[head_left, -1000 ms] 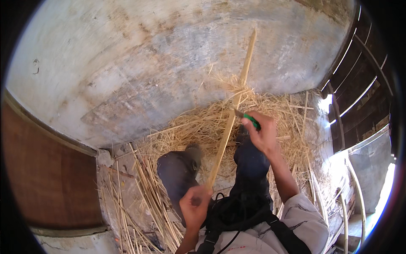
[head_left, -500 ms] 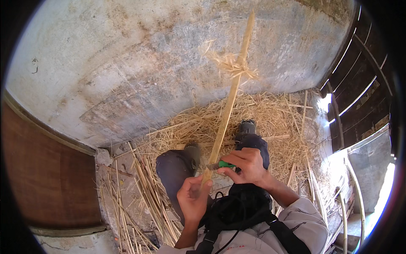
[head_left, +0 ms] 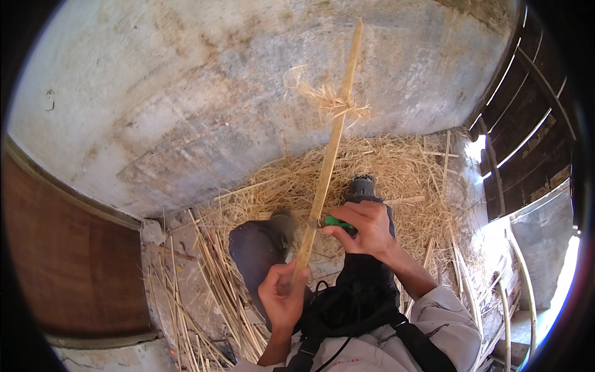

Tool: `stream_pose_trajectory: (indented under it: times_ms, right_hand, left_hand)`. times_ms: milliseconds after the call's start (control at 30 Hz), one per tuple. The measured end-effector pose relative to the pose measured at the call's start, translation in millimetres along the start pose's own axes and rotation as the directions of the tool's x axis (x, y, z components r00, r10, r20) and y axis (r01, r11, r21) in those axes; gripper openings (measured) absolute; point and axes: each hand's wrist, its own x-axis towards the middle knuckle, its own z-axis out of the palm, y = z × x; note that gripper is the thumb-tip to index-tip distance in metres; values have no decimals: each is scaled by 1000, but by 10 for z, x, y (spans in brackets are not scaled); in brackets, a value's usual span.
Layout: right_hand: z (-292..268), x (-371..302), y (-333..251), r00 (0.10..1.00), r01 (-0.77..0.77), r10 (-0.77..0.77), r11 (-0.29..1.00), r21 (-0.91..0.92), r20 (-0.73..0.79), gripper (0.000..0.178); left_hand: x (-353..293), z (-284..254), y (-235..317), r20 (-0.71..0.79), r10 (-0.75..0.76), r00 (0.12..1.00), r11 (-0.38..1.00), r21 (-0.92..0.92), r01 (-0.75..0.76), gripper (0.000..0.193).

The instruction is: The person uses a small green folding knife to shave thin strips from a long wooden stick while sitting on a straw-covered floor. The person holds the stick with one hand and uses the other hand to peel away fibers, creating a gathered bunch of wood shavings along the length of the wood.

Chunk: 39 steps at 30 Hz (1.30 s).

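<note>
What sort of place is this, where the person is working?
Probably a simple workspace in an old building or shed: there is a stained bare wall, a large heap of pale shavings on the floor, and many long thin strips lying to the left.

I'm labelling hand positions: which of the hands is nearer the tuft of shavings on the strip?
Right. The right hand, holding the green knife, is partway along the strip, below the tuft in the picture; the left hand holds the strip's lower end, farther away.
</note>
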Motion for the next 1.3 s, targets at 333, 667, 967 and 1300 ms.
stream_pose_trajectory:
  times_ms: [333,667,967,1300]
  right_hand:
    - [17,94,178,989,-95,96,995,15,-110,27]
    - [-161,196,557,932,-322,363,845,427,-17,30]
    - [205,27,80,819,-534,483,441,722,310,27]
    - [36,45,15,886,-460,399,690,559,236,30]
  left_hand:
    - [-14,-59,-42,6,-35,999,999,31,35,17]
    - [-98,-128,-197,42,-35,998,994,100,31,18]
    - [167,-73,-115,163,70,984,934,335,-122,32]
    - [448,247,68,82,203,976,911,349,-219,24]
